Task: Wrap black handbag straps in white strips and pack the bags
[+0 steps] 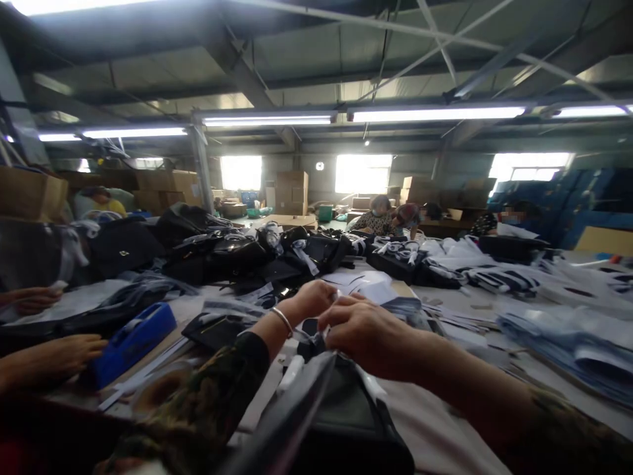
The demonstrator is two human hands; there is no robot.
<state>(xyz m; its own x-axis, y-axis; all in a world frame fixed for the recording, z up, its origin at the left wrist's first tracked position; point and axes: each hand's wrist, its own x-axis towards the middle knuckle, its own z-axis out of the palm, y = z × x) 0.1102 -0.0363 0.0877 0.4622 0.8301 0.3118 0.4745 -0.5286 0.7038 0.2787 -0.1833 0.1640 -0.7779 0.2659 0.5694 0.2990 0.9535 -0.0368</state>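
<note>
A black bag [353,402] stands on the table right in front of me, with white wrapping at its sides. Above its top, my left hand [312,300], wearing a silver bangle, is closed with the fingertips pinched together. Close against it, my right hand [363,330] is closed too, its fingers curled over the bag's handle area. A small whitish bit shows between the fingertips of both hands, but its kind cannot be made out. Clear plastic film [301,415], blurred, hangs in front of the bag below my hands. The handle is mostly hidden by my fingers.
A blue tape dispenser [136,340] stands at left, beside a co-worker's hand [59,359]. A tape roll [161,389] lies near my left sleeve. Black bags [227,254] are piled across the back. Plastic sheets [568,343] lie at right. Several people sit beyond the table.
</note>
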